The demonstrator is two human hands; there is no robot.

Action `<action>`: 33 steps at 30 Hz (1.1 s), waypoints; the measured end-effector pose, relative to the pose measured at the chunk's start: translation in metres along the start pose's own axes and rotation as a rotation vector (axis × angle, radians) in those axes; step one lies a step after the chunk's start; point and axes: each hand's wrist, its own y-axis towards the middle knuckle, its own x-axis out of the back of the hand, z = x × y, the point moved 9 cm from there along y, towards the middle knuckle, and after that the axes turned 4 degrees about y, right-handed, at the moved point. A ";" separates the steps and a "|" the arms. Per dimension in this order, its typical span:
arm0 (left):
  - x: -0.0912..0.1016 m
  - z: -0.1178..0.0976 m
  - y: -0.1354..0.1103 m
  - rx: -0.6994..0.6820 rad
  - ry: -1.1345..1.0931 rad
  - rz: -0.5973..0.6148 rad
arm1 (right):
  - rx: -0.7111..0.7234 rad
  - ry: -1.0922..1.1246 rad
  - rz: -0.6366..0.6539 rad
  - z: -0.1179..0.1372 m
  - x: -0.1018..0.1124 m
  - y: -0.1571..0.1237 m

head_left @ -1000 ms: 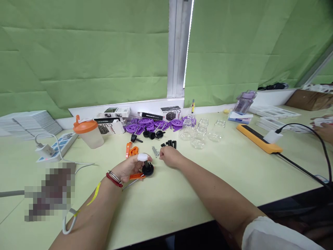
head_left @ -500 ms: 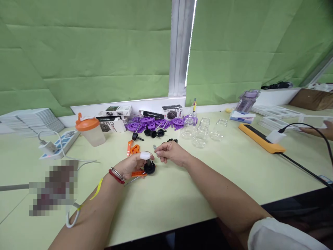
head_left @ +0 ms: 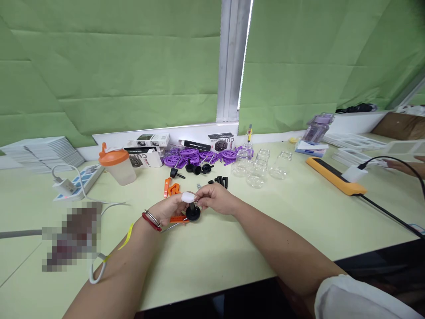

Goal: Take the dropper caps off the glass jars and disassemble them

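Note:
My left hand (head_left: 172,208), with a white wrap on its thumb, is closed around the stem of a black plastic part with a round disc base (head_left: 193,213). The fingertips of my right hand (head_left: 212,198) are pinched together at that stem; a tiny piece there is too small to name. An orange strip (head_left: 178,219) and a thin metal rod (head_left: 171,228) lie by my left hand. Beyond my hands are orange plastic pieces (head_left: 173,189), small metal pins (head_left: 198,186) and black angled pieces (head_left: 221,180).
Purple plastic wheels and parts (head_left: 199,156), black funnel-like parts (head_left: 196,169) and boxes (head_left: 146,158) line the back. Clear jars (head_left: 257,170) stand right of them. An orange-lidded cup (head_left: 121,166) and power strip (head_left: 81,184) are left; an orange power strip (head_left: 334,176) and another person's hand (head_left: 403,167) are right.
My right hand has moved slightly left to the stem of the black part. The black angled pieces show more now. At the far right, the other person's hand has shifted left.

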 end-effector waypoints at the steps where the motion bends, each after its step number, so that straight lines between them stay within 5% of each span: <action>1: 0.000 0.000 0.000 -0.001 -0.002 -0.005 | 0.032 -0.034 0.002 0.003 0.000 0.000; 7: 0.000 0.000 0.000 -0.005 0.011 -0.009 | 0.176 -0.192 0.029 0.023 -0.003 -0.001; 33: 0.005 0.002 0.000 -0.001 0.009 -0.057 | 0.048 -0.006 0.050 0.004 -0.007 0.005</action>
